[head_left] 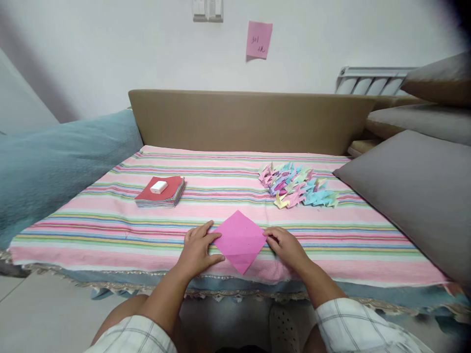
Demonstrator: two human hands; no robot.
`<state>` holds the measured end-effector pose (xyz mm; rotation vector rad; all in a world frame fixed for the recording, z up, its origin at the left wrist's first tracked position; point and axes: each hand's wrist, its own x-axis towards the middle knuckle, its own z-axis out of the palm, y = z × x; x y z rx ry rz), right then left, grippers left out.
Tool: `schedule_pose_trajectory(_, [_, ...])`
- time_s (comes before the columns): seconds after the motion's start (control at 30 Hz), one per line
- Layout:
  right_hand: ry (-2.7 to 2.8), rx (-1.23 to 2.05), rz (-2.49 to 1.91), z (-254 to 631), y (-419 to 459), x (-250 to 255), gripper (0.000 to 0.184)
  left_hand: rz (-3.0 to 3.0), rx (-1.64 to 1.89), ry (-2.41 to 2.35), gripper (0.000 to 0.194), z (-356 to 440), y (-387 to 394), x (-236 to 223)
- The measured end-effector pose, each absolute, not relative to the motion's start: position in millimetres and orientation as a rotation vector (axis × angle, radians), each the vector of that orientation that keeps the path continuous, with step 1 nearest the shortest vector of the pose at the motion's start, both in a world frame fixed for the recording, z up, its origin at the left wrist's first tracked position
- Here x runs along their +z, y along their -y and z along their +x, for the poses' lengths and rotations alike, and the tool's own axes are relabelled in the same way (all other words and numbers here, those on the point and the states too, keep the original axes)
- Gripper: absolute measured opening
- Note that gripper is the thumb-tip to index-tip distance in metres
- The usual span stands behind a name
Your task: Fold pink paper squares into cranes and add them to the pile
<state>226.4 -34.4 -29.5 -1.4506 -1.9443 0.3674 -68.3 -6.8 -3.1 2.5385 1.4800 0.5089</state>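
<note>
A square sheet of pink origami paper (240, 240) lies turned like a diamond on the striped cloth, with faint creases across it. My left hand (198, 250) rests at its left corner, fingers spread, a fingertip touching the edge and the thumb near the lower left side. At the right corner, my right hand (287, 245) pinches the paper between thumb and forefinger. Beyond it to the right sits a cluster of folded paper cranes (290, 186) in pink, blue, yellow and purple. Left of centre is a stack of coloured paper (172, 197), topped by a small white box-shaped object (159, 187).
The pink striped cloth (110, 215) covers a sofa seat with a brown backrest (250, 122). Grey cushions (415, 186) are piled at the right, and a blue-covered armrest (73, 157) stands at the left. A pink note (259, 40) is stuck on the wall.
</note>
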Motion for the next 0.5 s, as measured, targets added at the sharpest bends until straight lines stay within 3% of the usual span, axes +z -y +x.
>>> schedule_pose_trajectory(0.5, [1.933,0.201,-1.477,227.3,36.9,-24.9,0.007,2.576,0.537,-1.47,0.055,-70.0,4.6,-4.6])
